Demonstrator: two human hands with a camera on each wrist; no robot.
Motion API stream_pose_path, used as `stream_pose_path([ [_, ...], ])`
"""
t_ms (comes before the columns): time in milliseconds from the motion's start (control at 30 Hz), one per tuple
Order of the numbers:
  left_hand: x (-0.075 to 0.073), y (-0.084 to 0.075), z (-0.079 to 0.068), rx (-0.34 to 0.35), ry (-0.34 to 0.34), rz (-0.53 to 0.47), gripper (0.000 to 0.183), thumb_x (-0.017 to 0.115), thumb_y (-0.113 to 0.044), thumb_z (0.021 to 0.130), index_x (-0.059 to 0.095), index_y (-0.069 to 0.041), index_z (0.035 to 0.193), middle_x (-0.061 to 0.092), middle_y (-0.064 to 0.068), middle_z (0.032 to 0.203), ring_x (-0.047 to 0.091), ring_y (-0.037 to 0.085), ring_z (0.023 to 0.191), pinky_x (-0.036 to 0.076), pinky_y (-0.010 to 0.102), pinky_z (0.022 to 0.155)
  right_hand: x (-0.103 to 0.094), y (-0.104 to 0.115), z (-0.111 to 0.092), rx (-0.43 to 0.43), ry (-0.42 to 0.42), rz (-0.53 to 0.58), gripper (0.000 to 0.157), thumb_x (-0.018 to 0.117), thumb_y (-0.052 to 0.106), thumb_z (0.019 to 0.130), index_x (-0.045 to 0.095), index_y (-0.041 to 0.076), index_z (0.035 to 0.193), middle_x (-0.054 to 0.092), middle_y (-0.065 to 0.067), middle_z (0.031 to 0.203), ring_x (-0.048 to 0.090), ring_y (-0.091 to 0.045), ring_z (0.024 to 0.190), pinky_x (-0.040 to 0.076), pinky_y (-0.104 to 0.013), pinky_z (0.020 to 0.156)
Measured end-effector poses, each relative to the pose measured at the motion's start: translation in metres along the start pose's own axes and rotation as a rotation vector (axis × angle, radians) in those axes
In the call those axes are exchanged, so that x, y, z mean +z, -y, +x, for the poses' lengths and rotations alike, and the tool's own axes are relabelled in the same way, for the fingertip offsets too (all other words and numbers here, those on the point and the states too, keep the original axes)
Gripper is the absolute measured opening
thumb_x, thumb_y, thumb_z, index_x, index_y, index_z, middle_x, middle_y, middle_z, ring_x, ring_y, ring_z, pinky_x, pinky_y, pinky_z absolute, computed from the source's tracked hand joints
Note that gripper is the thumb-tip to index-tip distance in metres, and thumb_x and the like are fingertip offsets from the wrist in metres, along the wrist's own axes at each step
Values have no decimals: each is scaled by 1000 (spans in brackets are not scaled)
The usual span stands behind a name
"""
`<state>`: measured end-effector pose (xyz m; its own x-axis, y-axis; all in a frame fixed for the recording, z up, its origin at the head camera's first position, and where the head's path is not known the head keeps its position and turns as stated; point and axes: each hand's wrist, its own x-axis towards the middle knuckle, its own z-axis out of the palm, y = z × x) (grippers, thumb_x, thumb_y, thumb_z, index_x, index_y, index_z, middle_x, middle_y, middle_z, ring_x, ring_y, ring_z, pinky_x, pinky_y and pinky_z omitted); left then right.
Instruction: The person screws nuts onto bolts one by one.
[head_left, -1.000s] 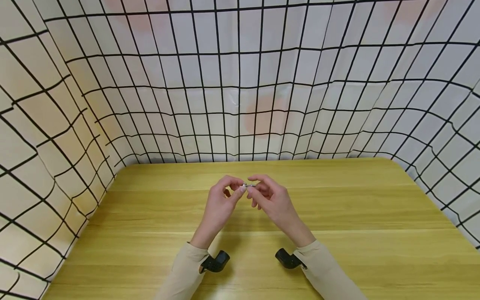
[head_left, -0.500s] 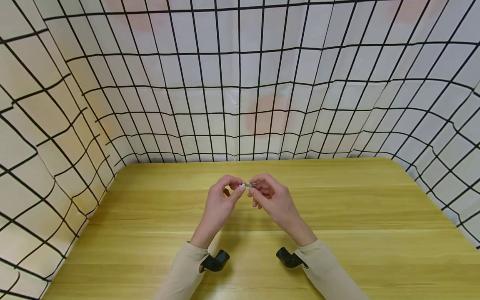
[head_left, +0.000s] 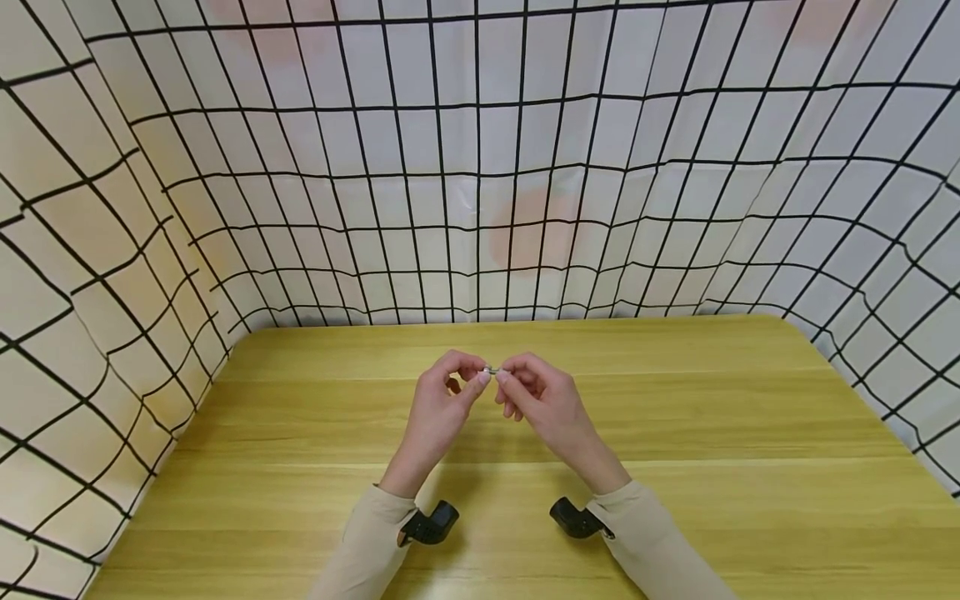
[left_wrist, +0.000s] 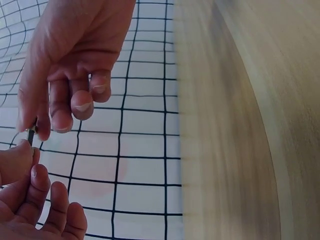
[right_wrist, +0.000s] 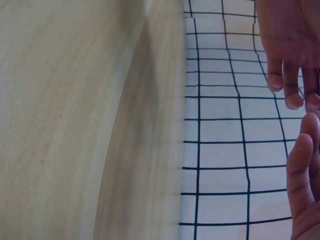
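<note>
Both hands meet above the table, fingertips almost together, around a small metal piece that looks like a bolt (head_left: 492, 371). My left hand (head_left: 446, 396) pinches one end of it between thumb and index finger. At the other end, the thumb and index finger of my right hand (head_left: 550, 402) pinch it too. Only a short stretch of metal shows between the fingertips. In the left wrist view the bolt (left_wrist: 31, 136) is a dark sliver between the right hand (left_wrist: 75, 55) above and the left hand (left_wrist: 35, 200) below. The right wrist view leaves it out of sight.
A wood-grain table (head_left: 300, 433) lies beneath the hands. White sheeting with a black grid (head_left: 420, 200) encloses the back and both sides. A black curved device sits at the left cuff (head_left: 431, 523) and another at the right cuff (head_left: 577, 517).
The right index finger and thumb have shifted slightly left along the bolt and closed on it, covering more of it than half a second ago. The left hand has stayed in place.
</note>
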<state>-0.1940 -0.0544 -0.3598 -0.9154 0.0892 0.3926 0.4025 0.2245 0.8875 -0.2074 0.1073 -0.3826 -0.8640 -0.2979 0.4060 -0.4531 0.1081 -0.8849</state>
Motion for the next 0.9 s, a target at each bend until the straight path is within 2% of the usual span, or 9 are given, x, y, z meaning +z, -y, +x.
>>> stream_pose_path([
  [167, 1, 5, 2, 10, -5, 0, 7, 63, -4, 88, 64, 1, 93, 58, 14, 83, 52, 25, 80, 35, 37, 69, 1, 2, 0, 34, 35, 29, 17, 55, 10, 95, 55, 3, 110, 63, -13, 77, 56, -22, 57, 49, -39, 53],
  [300, 1, 5, 2, 6, -2, -4, 7, 63, -5, 88, 64, 1, 93, 58, 13, 83, 51, 24, 80, 35, 36, 69, 0, 1, 0, 19, 36, 36, 24, 55, 5, 93, 51, 2, 117, 64, -11, 80, 56, -22, 58, 49, -38, 53],
  [333, 0, -1, 1, 1, 1, -8, 8, 63, -3, 88, 64, 3, 94, 57, 16, 83, 51, 27, 80, 35, 37, 69, 0, 1, 0, 8, 29, 33, 25, 56, 3, 93, 51, 2, 117, 64, -12, 80, 57, -22, 58, 49, -37, 53],
  [567, 0, 0, 0, -9, -6, -9, 8, 62, -3, 89, 64, 2, 94, 57, 15, 83, 50, 26, 79, 35, 36, 69, -2, -1, 0, -51, -15, -10, 22, 56, -4, 90, 52, 5, 111, 62, -12, 78, 57, -35, 58, 49, -39, 51],
  [800, 1, -1, -1, -11, -1, -19, 8, 62, -3, 89, 64, 3, 94, 57, 16, 84, 50, 28, 80, 34, 37, 69, -2, -1, 0, -63, -24, -43, 19, 57, -3, 90, 55, 3, 108, 62, -8, 78, 57, -27, 57, 49, -37, 52],
  [900, 1, -1, -1, -11, 2, -19, 9, 62, -4, 89, 64, 3, 94, 57, 16, 84, 50, 28, 80, 34, 37, 69, -2, -1, -1, -61, -21, -32, 17, 56, -2, 91, 55, 1, 107, 62, -9, 78, 56, -30, 56, 49, -37, 52],
])
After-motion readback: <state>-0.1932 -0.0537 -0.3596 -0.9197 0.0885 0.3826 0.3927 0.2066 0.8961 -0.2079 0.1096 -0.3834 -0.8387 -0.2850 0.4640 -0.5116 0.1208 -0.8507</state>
